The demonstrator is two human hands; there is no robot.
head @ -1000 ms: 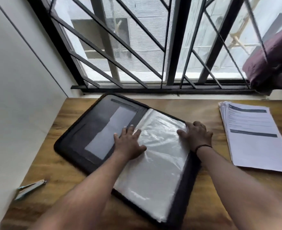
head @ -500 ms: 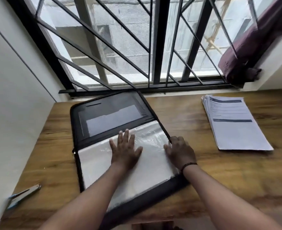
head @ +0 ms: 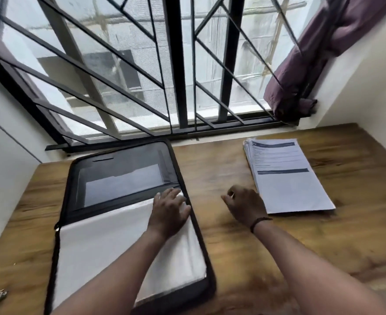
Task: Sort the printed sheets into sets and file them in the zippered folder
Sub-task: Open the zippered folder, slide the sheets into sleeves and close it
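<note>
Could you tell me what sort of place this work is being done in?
Probably a desk nook in a home or small office. A wooden desk sits between plain walls under a barred window with a purple curtain, and it holds an open zippered folder and a stack of printed sheets.

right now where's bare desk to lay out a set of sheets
Widest bare patch: the wooden desk near the front edge, right of the zippered folder, below the sheet stack. A narrower strip runs between folder and stack up to the window grille, though the right hand sits in it. The left side is crowded: folder, left hand.
</note>
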